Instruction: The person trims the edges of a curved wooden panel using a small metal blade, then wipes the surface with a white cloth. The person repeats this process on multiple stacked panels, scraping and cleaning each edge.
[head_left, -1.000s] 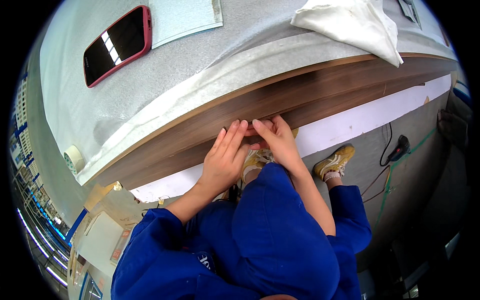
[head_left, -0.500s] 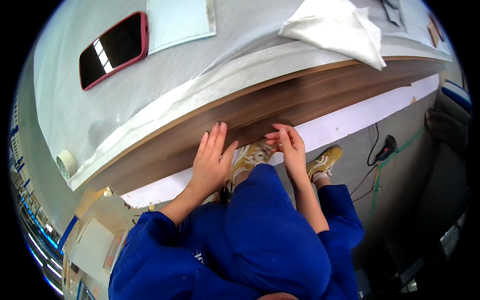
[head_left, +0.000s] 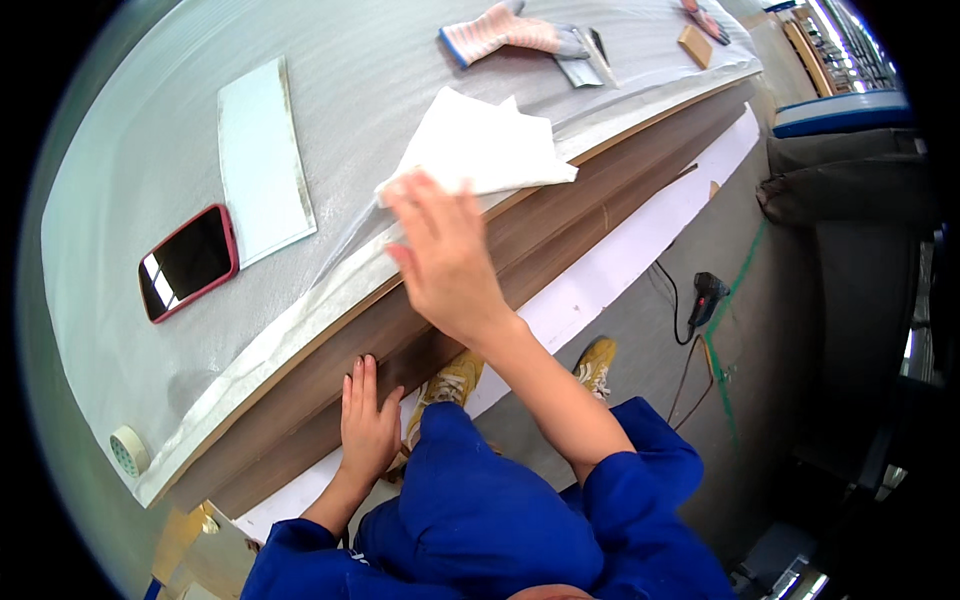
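Flat fingers of my left hand (head_left: 370, 430) rest on a long brown wood-grain strip (head_left: 540, 245) along the table's near edge. My left hand is open and grips nothing. Over the table edge is my right hand (head_left: 440, 255), its fingers stretched out and somewhat blurred by motion. The fingertips of that open hand overlap the left corner of a crumpled white cloth (head_left: 490, 145); whether they touch it I cannot tell. The cloth lies on the covered tabletop, one corner hanging over the strip.
On the table's film-like cover (head_left: 340, 130) lie a red-cased phone (head_left: 188, 262), a pale flat panel (head_left: 265, 160), a tape roll (head_left: 129, 450), a striped glove (head_left: 505, 38), a scraper-like blade (head_left: 585, 70) and a small tan block (head_left: 695, 45). A heat gun (head_left: 708, 295) with its cord lies on the floor.
My right hand has risen from below the strip to the white cloth. The view has turned rightward, bringing the glove into sight. My left hand still lies flat on the strip.
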